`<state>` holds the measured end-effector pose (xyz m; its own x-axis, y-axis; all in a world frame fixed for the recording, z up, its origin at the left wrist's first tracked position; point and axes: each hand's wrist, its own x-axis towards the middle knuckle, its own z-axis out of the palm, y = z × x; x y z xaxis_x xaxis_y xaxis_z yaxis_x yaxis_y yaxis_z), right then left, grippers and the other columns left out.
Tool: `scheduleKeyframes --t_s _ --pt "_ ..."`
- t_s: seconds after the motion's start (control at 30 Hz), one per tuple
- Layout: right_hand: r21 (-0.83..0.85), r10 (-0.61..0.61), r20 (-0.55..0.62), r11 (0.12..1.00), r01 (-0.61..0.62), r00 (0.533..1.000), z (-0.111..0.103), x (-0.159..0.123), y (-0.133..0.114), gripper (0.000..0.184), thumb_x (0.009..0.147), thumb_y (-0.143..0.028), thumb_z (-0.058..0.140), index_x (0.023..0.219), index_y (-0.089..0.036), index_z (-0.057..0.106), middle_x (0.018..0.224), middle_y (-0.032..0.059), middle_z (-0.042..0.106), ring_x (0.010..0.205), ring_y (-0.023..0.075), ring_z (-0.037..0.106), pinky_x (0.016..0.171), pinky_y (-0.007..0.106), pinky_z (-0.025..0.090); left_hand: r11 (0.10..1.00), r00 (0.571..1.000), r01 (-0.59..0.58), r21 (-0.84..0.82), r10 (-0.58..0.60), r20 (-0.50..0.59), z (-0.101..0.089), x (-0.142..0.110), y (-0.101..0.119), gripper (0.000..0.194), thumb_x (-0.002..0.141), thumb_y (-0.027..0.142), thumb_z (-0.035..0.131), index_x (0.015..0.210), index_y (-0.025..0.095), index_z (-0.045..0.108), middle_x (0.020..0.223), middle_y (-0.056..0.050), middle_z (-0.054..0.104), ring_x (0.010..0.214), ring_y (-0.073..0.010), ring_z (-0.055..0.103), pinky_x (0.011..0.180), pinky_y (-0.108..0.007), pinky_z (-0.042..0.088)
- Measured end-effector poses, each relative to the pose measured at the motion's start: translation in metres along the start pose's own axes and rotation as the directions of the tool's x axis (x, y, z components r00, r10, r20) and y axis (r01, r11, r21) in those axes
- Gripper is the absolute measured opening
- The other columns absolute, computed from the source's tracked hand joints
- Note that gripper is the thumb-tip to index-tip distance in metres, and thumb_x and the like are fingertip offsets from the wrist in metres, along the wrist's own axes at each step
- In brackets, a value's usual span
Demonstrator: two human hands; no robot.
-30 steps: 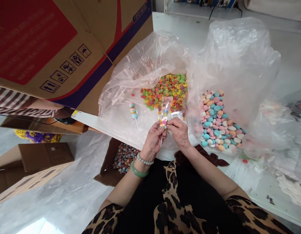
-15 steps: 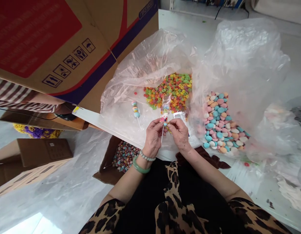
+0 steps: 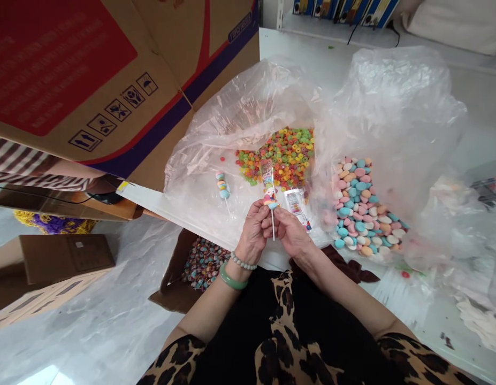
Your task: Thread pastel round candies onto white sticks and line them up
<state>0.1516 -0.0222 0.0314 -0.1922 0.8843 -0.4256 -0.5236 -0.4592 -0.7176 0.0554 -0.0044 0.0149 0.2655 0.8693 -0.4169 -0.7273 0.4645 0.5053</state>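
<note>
A candy skewer (image 3: 271,193) in a clear printed wrapper stands between my hands, its white stick pointing down toward me. My left hand (image 3: 253,227) pinches it from the left, and my right hand (image 3: 290,230) closes on it from the right near the stick. Just beyond my right hand lies a white printed packet (image 3: 297,207). Left of my hands, an unwrapped candy skewer (image 3: 222,185) of stacked pastel pieces rests on the plastic. Ring-shaped gummies (image 3: 290,158) in green, yellow, orange and red are heaped behind the wrapper.
Pastel oval candies (image 3: 362,200) lie in a clear plastic bag (image 3: 396,101) on the right. A large carton (image 3: 159,64) rises at the left. Below the table edge, an open box (image 3: 173,283) holds many wrapped candies. A dark brown cloth (image 3: 348,266) lies near my right forearm.
My hands have drawn closer together around the stick, the right fingers shifting from the wrapper's side to below the candy. More of the white packet shows. The view has shifted slightly.
</note>
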Motion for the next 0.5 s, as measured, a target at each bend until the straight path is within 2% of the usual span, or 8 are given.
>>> scheduleKeyframes --t_s 0.1,0.17,0.23,0.3,0.33,0.37,0.43,0.5 --pt "-0.162 -0.091 -0.059 0.983 0.081 0.994 -0.005 0.001 -0.001 0.022 0.076 -0.042 0.064 0.073 -0.022 0.055 0.051 -0.0046 0.053 0.040 0.0103 0.043 0.043 0.024 0.034 0.998 0.999 -0.017 0.052 0.016 0.032 0.000 0.002 0.002 0.032 0.068 0.027 0.078 0.091 0.021 0.057 0.064 0.007 0.058 0.036 -0.0046 0.044 0.033 -0.017 0.033" --pt "-0.420 -0.248 -0.135 0.891 0.171 0.959 -0.012 0.000 -0.001 0.020 0.078 -0.039 0.061 0.068 -0.023 0.055 0.050 -0.0048 0.051 0.042 0.0108 0.042 0.046 0.025 0.034 0.998 0.998 0.020 0.057 -0.024 0.066 0.001 0.003 0.009 0.032 0.069 0.022 0.076 0.096 0.020 0.060 0.081 0.001 0.067 0.055 -0.0095 0.060 0.049 -0.022 0.049" --pt "-0.720 -0.448 -0.116 0.653 0.236 0.886 -0.019 -0.002 -0.001 0.017 0.080 -0.034 0.059 0.067 -0.023 0.058 0.056 -0.0021 0.056 0.051 0.0131 0.048 0.053 0.026 0.037 0.997 0.997 0.061 0.043 -0.064 0.053 0.002 0.004 0.019 0.029 0.073 0.023 0.074 0.098 0.018 0.061 0.096 -0.004 0.068 0.080 -0.0150 0.066 0.071 -0.028 0.054" --pt "-0.888 -0.562 0.008 0.377 0.265 0.827 -0.024 -0.005 0.001 0.014 0.081 -0.030 0.057 0.070 -0.023 0.062 0.066 0.0014 0.063 0.064 0.0162 0.055 0.062 0.028 0.039 0.997 0.998 0.061 0.042 -0.061 -0.003 0.003 0.005 0.028 0.027 0.077 0.030 0.071 0.099 0.018 0.062 0.098 -0.007 0.068 0.092 -0.0182 0.066 0.081 -0.032 0.053" --pt "-0.915 -0.575 0.062 0.294 0.276 0.816 -0.025 -0.007 0.001 0.013 0.082 -0.028 0.056 0.072 -0.023 0.063 0.070 0.0026 0.065 0.068 0.0174 0.057 0.066 0.029 0.039 0.998 0.998 0.047 0.048 -0.045 -0.031 0.003 0.005 0.030 0.028 0.078 0.034 0.071 0.098 0.018 0.062 0.094 -0.006 0.068 0.091 -0.0185 0.066 0.082 -0.033 0.052" --pt "-0.922 -0.564 0.090 0.265 0.283 0.821 -0.026 -0.008 0.002 0.014 0.083 -0.027 0.056 0.072 -0.024 0.064 0.072 0.0029 0.066 0.070 0.0179 0.058 0.067 0.029 0.039 0.998 0.998 0.028 0.053 -0.025 -0.052 0.004 0.006 0.032 0.029 0.078 0.035 0.071 0.098 0.018 0.062 0.089 -0.005 0.067 0.088 -0.0180 0.066 0.081 -0.033 0.052" --pt "-0.895 -0.483 0.067 0.358 0.267 0.873 -0.023 -0.010 0.003 0.015 0.084 -0.028 0.055 0.072 -0.024 0.062 0.070 0.0009 0.065 0.067 0.0166 0.058 0.065 0.028 0.040 0.999 0.998 0.000 0.045 0.003 -0.063 0.005 0.007 0.032 0.029 0.077 0.035 0.073 0.097 0.018 0.062 0.081 -0.001 0.064 0.082 -0.0162 0.065 0.078 -0.030 0.052" --pt "-0.781 -0.331 0.012 0.587 0.215 0.944 -0.019 -0.011 0.001 0.020 0.086 -0.033 0.054 0.069 -0.024 0.059 0.066 -0.0014 0.062 0.057 0.0138 0.056 0.059 0.027 0.041 1.000 0.999 0.013 0.019 -0.012 -0.038 0.007 0.007 0.030 0.029 0.078 0.037 0.072 0.096 0.019 0.061 0.078 0.000 0.062 0.079 -0.0159 0.065 0.072 -0.029 0.052"
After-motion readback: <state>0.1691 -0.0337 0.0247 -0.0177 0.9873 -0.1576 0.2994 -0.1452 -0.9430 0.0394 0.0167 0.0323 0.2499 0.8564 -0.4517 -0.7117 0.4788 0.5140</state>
